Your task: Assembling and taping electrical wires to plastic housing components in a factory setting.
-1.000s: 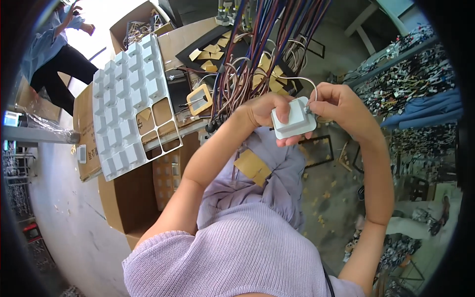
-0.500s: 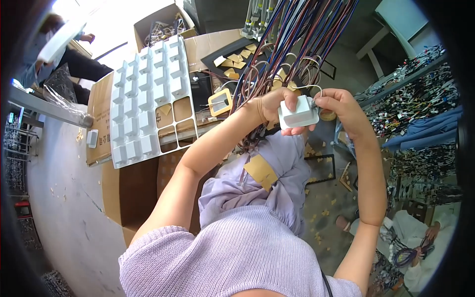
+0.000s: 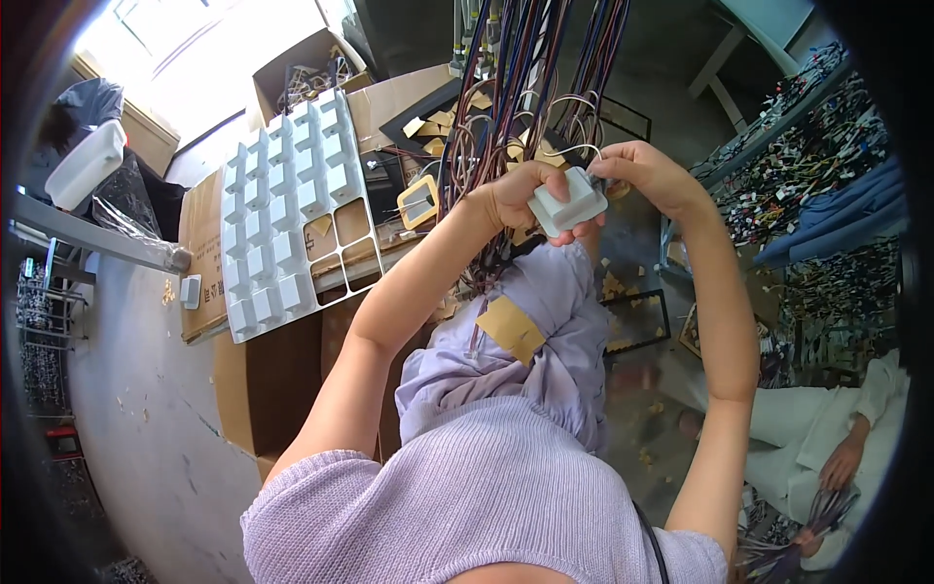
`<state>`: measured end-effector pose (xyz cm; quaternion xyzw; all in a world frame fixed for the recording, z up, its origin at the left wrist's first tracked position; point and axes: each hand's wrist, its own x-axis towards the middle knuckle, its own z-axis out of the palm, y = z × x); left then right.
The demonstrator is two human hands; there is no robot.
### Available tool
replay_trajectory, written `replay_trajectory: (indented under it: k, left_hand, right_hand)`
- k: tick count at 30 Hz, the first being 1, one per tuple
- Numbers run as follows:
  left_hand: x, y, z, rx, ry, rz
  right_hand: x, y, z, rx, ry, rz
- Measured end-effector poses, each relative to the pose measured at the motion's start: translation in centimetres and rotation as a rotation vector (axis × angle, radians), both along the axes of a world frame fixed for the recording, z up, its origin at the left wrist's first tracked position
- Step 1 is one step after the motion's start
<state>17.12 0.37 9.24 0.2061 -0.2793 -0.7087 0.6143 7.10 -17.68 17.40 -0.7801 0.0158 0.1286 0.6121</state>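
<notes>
My left hand [image 3: 525,198] is closed round a small white plastic box with a flared rim [image 3: 574,206]; the thumb presses on its raised block and fingertips show below. At the box's upper right edge, my right hand [image 3: 637,173] is closed in a pinch. A thin pale wire [image 3: 582,149] arches from the hanging bundle to these fingertips. What exactly they pinch is hidden; it seems to be the wire's end. Red, blue and black wires [image 3: 516,78] hang beyond my hands.
A white grid tray [image 3: 375,255] bearing rows of similar boxes leans over cardboard at left. Yellow tape pieces [image 3: 428,127] and a yellow-framed part [image 3: 419,201] lie behind my left wrist. Wire harnesses [image 3: 817,146] fill a rack at right. Another person's hand [image 3: 844,459] holds cables, lower right.
Both hands and the white box have moved slightly left in view, and the box is tilted more. The view has shifted a little. At lower right, the other person's hand has moved lower.
</notes>
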Motion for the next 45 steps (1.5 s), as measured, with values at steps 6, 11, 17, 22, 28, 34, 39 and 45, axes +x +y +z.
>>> replay_trajectory:
  k: [6, 11, 17, 22, 28, 34, 39, 45]
  left_hand:
    - [-0.3, 0.2, -0.5, -0.025, 0.109, 0.039]
    - [-0.5, 0.8, -0.2, 0.040, 0.089, 0.129]
    - [0.6, 1.4, -0.8, -0.029, 0.100, 0.061]
    - [1.3, 1.6, -1.2, -0.111, 0.215, -0.039]
    - [1.0, 1.6, -1.2, -0.138, 0.188, 0.015]
    - [1.7, 1.0, -1.8, -0.103, 0.197, -0.035]
    - [1.0, 1.2, -0.6, -0.057, 0.152, 0.135]
    - [1.8, 1.4, -2.7, 0.011, 0.118, 0.074]
  right_hand:
    - [1.1, -0.4, 0.0, -0.003, 0.045, 0.077]
    - [1.7, 0.0, 0.1, -0.024, 0.041, 0.126]
    - [2.2, 0.8, 0.5, 0.014, 0.031, 0.165]
    - [2.9, 1.1, 0.4, 0.012, -0.007, 0.175]
    - [2.7, 2.0, 1.0, -0.014, 0.032, 0.110]
    - [3.1, 1.8, 1.1, -0.089, 0.027, 0.100]
    - [3.6, 1.8, 1.1, -0.101, 0.040, 0.083]
    - [4.2, 1.8, 0.4, -0.240, -0.100, 0.214]
